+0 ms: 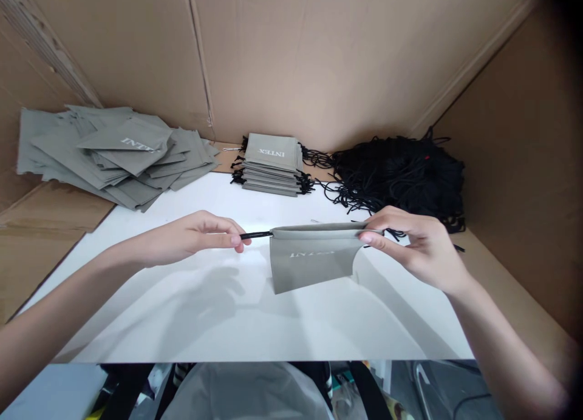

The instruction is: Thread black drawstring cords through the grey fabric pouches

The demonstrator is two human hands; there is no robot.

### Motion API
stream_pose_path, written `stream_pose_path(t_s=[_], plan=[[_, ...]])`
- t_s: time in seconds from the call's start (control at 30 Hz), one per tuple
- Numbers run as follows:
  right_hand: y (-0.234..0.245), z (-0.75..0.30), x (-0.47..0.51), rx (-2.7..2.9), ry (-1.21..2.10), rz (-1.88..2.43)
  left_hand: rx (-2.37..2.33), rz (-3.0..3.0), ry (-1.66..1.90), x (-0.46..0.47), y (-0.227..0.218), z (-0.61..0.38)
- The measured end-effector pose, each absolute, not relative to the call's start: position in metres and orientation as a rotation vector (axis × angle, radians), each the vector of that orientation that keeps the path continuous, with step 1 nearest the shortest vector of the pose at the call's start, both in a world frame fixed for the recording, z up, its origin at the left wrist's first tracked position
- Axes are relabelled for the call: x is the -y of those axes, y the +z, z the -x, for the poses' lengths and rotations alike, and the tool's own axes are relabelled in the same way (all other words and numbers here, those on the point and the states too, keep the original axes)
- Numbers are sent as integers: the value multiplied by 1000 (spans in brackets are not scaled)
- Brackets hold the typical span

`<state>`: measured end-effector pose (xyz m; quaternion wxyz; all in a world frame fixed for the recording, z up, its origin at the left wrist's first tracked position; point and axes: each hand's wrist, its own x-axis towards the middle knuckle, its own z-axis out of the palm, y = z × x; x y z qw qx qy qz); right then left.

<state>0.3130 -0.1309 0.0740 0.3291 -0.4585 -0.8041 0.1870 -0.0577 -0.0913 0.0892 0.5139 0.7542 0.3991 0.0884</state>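
Observation:
A grey drawstring pouch point(314, 262) with white lettering hangs above the white table, its hemmed top edge upward. My right hand point(410, 241) pinches the pouch's top right corner between thumb and fingers. From the top left corner of the pouch a black cord point(255, 235) sticks out sideways. The end of that cord sits in the closed fingertips of my left hand point(214, 233). How the cord runs inside the hem is hidden. Some black cord also shows by my right fingers, but I cannot tell whether it belongs to this pouch.
A loose heap of grey pouches point(132, 153) lies at the back left. Behind the held pouch stands a neat stack of corded pouches point(273, 159). A tangled pile of black cords point(401, 171) lies at the back right. Cardboard walls point(319, 56) enclose the white table point(204, 323).

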Motion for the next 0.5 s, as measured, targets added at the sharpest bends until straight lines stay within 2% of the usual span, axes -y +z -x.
stream_pose_path(t_s=[0.27, 0.37, 0.43, 0.5], plan=[[70, -306, 130, 2158, 461, 1175, -1255, -2008, 235, 83, 76, 101], [69, -294, 126, 2198, 454, 1154, -1413, -2194, 462, 92, 79, 91], [68, -284, 123, 2215, 444, 1104, -1364, -2362, 669, 103, 84, 72], [68, -273, 119, 2232, 436, 1027, -1148, -2548, 684, 111, 89, 51]])
